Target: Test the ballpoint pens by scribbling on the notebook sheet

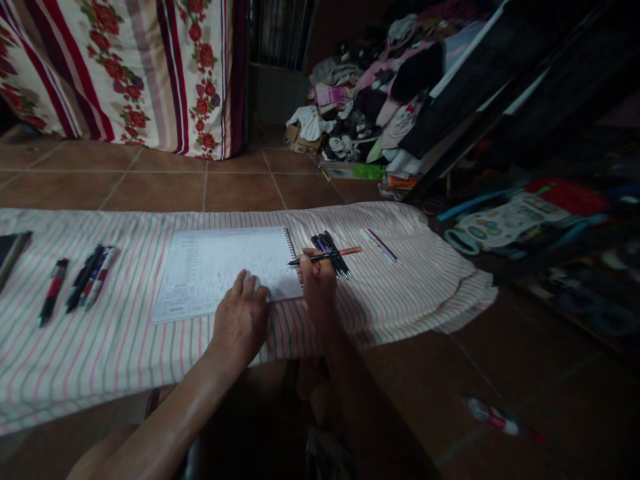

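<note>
A spiral notebook [225, 267] lies open on a striped cloth [100, 347] spread over the floor. My left hand [240, 317] rests flat on the notebook's lower right corner, fingers stretched out. My right hand [317, 283] is closed around a pen with an orange end [330, 255], held level with its tip pointing left at the spiral edge. Behind that hand lie a few dark pens [333, 250] on the cloth.
Several pens [90, 277] and a red-black pen [53, 290] lie at the left, a dark object [10, 253] at the far left, a pale pen [380, 245] at the right. A flowered mattress [125, 73], a clothes pile [380, 93] and dark shelves [500, 87] stand behind.
</note>
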`<state>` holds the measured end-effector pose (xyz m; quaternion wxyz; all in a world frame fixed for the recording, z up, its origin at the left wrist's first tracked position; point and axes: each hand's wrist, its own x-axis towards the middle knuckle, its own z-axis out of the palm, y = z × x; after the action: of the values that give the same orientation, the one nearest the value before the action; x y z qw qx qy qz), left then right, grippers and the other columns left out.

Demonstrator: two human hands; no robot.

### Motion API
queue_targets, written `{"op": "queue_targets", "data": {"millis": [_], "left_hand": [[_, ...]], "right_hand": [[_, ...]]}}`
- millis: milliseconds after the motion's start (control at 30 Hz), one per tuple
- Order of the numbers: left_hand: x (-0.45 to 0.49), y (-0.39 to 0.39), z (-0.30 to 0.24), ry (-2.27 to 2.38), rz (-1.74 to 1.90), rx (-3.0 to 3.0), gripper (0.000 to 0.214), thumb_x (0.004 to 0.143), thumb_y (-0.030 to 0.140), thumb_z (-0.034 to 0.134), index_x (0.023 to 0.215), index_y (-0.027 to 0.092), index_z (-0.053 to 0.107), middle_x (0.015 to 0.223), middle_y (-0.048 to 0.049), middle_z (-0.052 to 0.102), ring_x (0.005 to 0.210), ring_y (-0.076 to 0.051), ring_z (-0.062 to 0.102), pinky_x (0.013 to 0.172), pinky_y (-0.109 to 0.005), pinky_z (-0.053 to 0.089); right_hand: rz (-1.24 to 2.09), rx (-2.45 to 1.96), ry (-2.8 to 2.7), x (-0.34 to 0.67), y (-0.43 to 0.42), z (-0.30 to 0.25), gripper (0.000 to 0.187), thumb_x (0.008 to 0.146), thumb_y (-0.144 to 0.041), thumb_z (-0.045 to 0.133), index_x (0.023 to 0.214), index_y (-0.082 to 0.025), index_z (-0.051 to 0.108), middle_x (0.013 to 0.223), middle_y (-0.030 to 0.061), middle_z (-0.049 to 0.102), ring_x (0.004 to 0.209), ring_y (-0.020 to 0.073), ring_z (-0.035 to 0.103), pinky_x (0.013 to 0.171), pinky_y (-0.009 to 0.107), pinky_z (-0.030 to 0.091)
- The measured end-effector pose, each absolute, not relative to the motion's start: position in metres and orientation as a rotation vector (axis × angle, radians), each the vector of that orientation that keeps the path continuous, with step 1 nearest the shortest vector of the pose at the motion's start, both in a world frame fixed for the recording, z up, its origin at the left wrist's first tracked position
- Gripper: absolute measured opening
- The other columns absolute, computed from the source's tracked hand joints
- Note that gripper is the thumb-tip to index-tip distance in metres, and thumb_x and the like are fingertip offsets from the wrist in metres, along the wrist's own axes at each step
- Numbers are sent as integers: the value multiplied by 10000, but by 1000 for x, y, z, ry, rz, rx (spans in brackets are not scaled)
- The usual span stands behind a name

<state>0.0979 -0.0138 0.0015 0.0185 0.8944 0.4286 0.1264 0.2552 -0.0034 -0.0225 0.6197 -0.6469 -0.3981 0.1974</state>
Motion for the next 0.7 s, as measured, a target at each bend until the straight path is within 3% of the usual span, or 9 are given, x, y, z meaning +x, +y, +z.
{"op": "queue_targets", "data": {"millis": [167, 367, 600, 700], "left_hand": [[104, -15, 2, 1297, 372, 2766, 193, 829, 131, 509, 1002, 124, 593, 1173, -148, 571, 1267, -304, 408, 958, -432, 460], [107, -18, 5, 1283, 240, 2713, 196, 838, 140, 496, 1001, 115, 603, 1162, -153, 567, 1282, -316, 385, 939, -423, 468], [102, -21, 4, 1257, 284, 2714, 216, 828, 122, 497, 1015, 143, 602, 1133, -141, 571, 1263, -298, 406, 915, -410, 479], [98, -21, 2, 1259, 296, 2721, 214, 823, 111, 490, 1007, 125, 598, 1103, -148, 577, 1260, -305, 403, 929, -408, 469]], "right_hand": [[405, -1566, -875, 262, -11, -18, 423, 756, -353, 533, 1118, -135, 520, 696, 0, 576, 552, 123, 520, 526, 242, 415], [292, -1720, -899, 281, -26, -10, 474, 763, -433, 534, 1138, -144, 529, 539, -73, 413, 501, 126, 435, 512, 248, 371], [264, -2033, -1160, 333, -39, 0, 341, 804, -395, 435, 956, -177, 647, 641, 1, 566, 603, 149, 510, 582, 259, 372], [200, -2230, -1232, 356, -39, 2, 311, 797, -362, 475, 959, -168, 657, 677, 26, 612, 631, 165, 547, 597, 266, 372]]}}
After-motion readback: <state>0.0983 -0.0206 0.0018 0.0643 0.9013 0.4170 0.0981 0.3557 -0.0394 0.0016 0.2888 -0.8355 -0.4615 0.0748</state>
